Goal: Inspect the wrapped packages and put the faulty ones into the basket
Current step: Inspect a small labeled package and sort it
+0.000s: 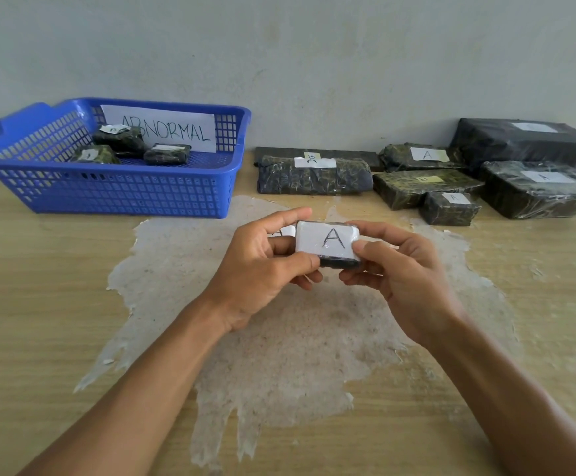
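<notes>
Both hands hold a small wrapped package labelled "A" up over the counter.

The left hand (262, 266) pinches the small wrapped package (328, 242) at its left end, thumb on the front lower edge and fingers curled behind; the right hand (403, 269) grips its right end the same way, thumb on the white label. The package is lifted in front of the blue basket (115, 190), to the basket's right and nearer the person, above a pale worn patch (279, 338) of the wooden counter (32, 304). The basket stands against the wall and carries a paper sign reading "ABNORMAL" (163, 130); three dark wrapped packages (166, 153) lie inside it. To the basket's right, along the wall, a group of larger dark wrapped packages (314, 175) bears labels "A" and "B".
</notes>
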